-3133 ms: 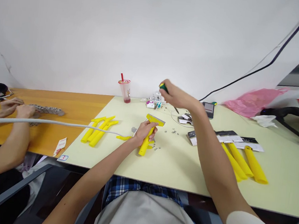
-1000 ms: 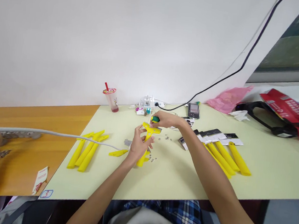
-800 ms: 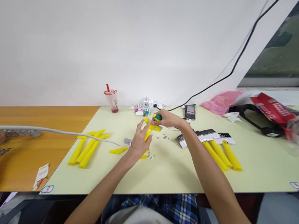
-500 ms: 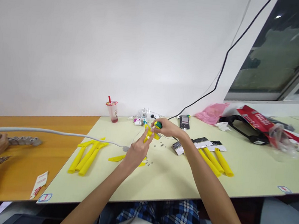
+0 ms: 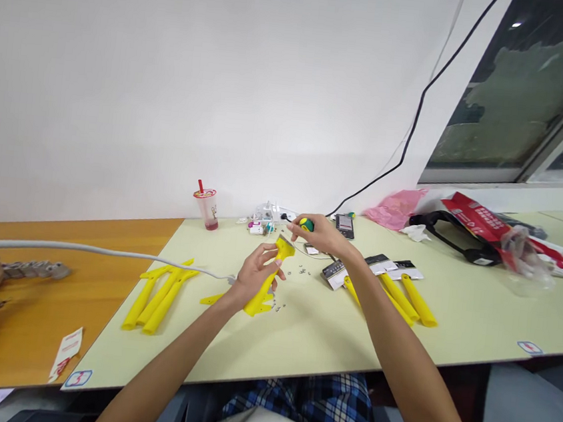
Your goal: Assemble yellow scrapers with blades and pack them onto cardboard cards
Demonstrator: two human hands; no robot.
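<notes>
Pale green tabletop (image 5: 318,342) spreads beneath the yellow scraper (image 5: 263,290), with three similar yellow tools (image 5: 163,306) lying left of it. The left hand (image 5: 252,275) is wrapped around the scraper's handle; just beside the scraper's head, the right hand (image 5: 323,233) grasps a green-and-yellow screwdriver (image 5: 306,224). Small screws (image 5: 278,307) lie scattered near the scraper, rightward.

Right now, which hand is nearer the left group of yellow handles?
Left. Your left hand, holding a yellow scraper, is right of those yellow handles; your right hand is farther right.
</notes>
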